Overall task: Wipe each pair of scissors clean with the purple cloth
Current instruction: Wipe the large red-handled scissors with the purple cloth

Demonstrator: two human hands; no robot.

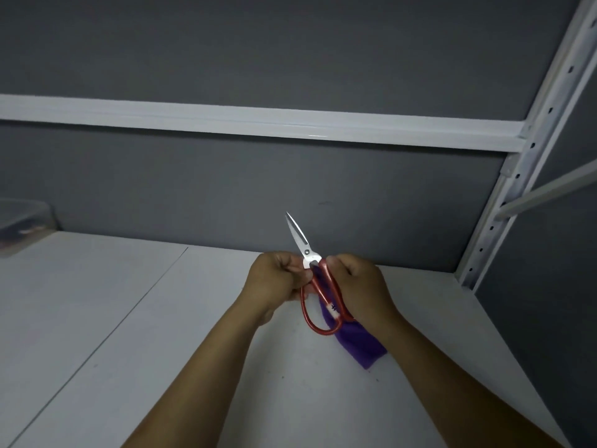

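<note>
My left hand gripping the red-handled scissors near the pivot, blades up, my right hand clutching the purple cloth against the handles

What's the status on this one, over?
Left hand grips scissors near pivot. Right hand holds cloth at handles. Blades up; nothing in the way.
</note>
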